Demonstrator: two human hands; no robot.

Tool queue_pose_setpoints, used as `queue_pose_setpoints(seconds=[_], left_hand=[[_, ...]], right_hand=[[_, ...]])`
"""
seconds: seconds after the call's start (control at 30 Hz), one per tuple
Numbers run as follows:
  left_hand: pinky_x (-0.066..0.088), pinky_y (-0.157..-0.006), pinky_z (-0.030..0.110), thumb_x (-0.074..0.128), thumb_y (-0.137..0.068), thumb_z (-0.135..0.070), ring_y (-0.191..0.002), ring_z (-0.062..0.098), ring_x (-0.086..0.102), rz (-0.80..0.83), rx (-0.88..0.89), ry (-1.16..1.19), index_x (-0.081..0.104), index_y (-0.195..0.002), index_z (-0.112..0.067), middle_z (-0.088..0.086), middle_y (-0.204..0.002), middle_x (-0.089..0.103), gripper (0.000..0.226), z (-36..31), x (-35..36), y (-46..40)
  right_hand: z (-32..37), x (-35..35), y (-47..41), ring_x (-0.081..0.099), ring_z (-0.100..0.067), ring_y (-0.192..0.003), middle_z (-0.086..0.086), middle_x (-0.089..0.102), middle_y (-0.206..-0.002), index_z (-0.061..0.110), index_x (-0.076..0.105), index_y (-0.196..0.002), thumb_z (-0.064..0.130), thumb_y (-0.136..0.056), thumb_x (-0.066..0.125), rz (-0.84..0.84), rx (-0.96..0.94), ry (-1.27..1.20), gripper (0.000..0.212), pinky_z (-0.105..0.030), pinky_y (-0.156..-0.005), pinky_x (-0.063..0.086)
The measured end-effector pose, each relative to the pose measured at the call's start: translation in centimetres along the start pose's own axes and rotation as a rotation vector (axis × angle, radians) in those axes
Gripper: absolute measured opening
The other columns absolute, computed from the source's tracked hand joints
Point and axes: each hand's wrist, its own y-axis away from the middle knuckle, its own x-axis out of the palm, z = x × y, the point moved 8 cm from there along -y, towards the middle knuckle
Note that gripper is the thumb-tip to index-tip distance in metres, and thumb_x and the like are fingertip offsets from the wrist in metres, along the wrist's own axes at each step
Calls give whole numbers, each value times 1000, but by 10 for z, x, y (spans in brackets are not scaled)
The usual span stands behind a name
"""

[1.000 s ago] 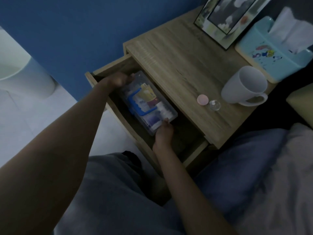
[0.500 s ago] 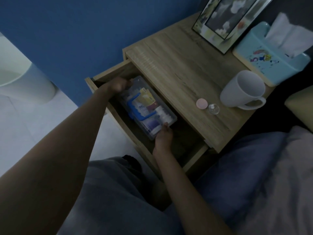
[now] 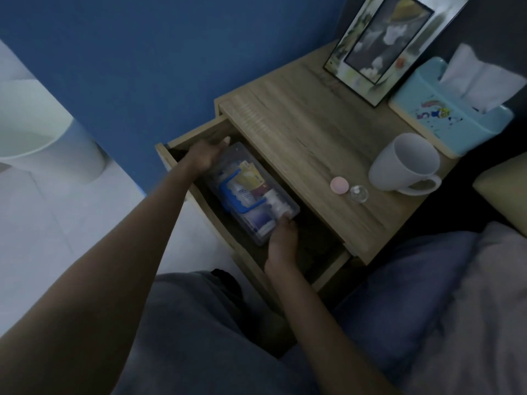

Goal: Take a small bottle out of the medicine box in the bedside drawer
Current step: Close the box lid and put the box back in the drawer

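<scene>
The wooden bedside drawer (image 3: 182, 139) stands pulled out. Inside lies a clear plastic medicine box (image 3: 251, 192) with a blue handle on its lid, packed with cartons and small white bottles (image 3: 273, 199). My left hand (image 3: 206, 153) grips the box's far end, thumb raised. At the box's near end, my right hand (image 3: 281, 238) holds the rim, fingers curled over it. The lid looks shut. A tiny clear bottle (image 3: 358, 193) and a pink cap (image 3: 339, 184) rest on the tabletop near the drawer.
On the nightstand top (image 3: 299, 132) stand a white mug (image 3: 405, 165), a light blue tissue box (image 3: 450, 115) and a picture frame (image 3: 390, 44). A blue wall is behind, a white bin (image 3: 42, 132) at left, bedding at right.
Both hands stay on the box's two ends. The left thumb has lifted off the box. The view has shifted slightly; whether the box itself moved in the drawer is unclear.
</scene>
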Motion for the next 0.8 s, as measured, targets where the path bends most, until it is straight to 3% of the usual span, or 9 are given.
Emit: queue_pose_setpoints(seconds=[0.1,0.17,0.2,0.27,0.33,0.4,0.57,0.67,0.8], left_hand=[[44,-100,35,41,-99,-43,-109,22,58,-218,134,47,59,-123,-15,13,-123,63,41,-4,-18,22],[39,-107,40,40,-99,-41,-130,30,48,-396,159,-35,50,-135,-9,17,-139,52,49,1,-30,40],[31,-114,45,40,-99,-41,-141,33,33,-468,126,-67,41,-141,-6,19,-149,40,55,7,-33,49],[11,-122,47,41,-98,-42,-150,33,2,-540,27,-11,20,-151,-3,19,-161,12,70,21,-31,64],[4,-122,43,43,-97,-46,-150,31,-9,-510,-106,223,1,-153,-3,16,-163,-5,83,34,-17,72],[8,-123,43,43,-95,-52,-151,30,-1,-479,-210,442,-3,-153,-3,14,-163,-5,89,43,-3,73],[31,-115,49,38,-92,-61,-141,33,35,-492,-235,581,20,-152,-9,14,-155,34,81,51,7,69],[33,-114,48,39,-92,-60,-138,31,39,-457,-175,657,30,-149,-13,11,-151,40,74,45,12,63],[33,-114,45,36,-94,-59,-136,29,41,-409,-102,707,42,-143,-18,8,-148,45,64,31,26,52]], right_hand=[[19,1,9,60,-20,-109,-4,58,-124,25,44,-137,41,-97,42,114,-94,73,43,-42,-93,50],[32,-1,17,58,-8,-96,4,56,-112,29,42,-137,40,-99,39,170,-153,99,40,-28,-76,47],[38,-2,21,56,-3,-92,7,54,-108,31,41,-138,40,-100,38,188,-185,108,39,-24,-72,45],[50,-2,32,57,-3,-97,7,54,-113,32,40,-139,42,-99,37,236,-253,171,41,-24,-76,48],[67,2,40,55,-12,-120,2,51,-134,27,32,-147,44,-99,34,266,-377,266,51,-34,-97,49],[81,9,38,36,-14,-140,0,32,-156,22,21,-152,46,-100,30,297,-448,362,57,-35,-114,34],[102,25,15,26,-12,-145,-2,24,-160,17,20,-152,45,-101,23,295,-587,683,59,-27,-114,25],[111,40,5,23,-15,-147,-3,24,-160,17,20,-152,51,-99,17,280,-707,905,63,-36,-118,27],[125,45,-19,7,-21,-150,-11,14,-162,8,17,-152,50,-98,9,219,-791,1196,69,-36,-122,10]])
